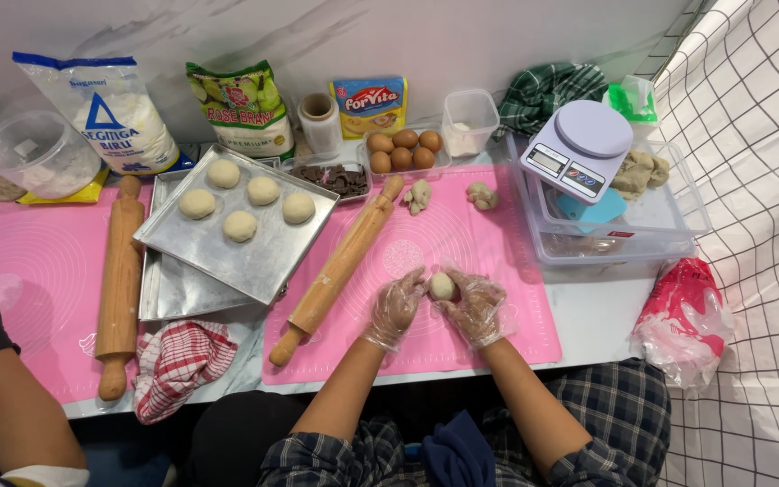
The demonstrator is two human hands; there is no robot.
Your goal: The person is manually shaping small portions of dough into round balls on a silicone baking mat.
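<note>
Dough ball [443, 286], small, pale and round, sits between the left hand [396, 307] and right hand [474, 307], both in clear plastic gloves with fingers curled around it, above the pink silicone baking mat [507, 271] on the white marble counter [601, 311]. Beyond it, a clear plastic tub [669, 225] holds a white kitchen scale [579, 144] and a beige dough lump [639, 171]. A shiny metal baking tray [254, 252] carries five dough rounds [263, 190]; a small clear tray [405, 167] holds brown eggs [403, 149].
</note>
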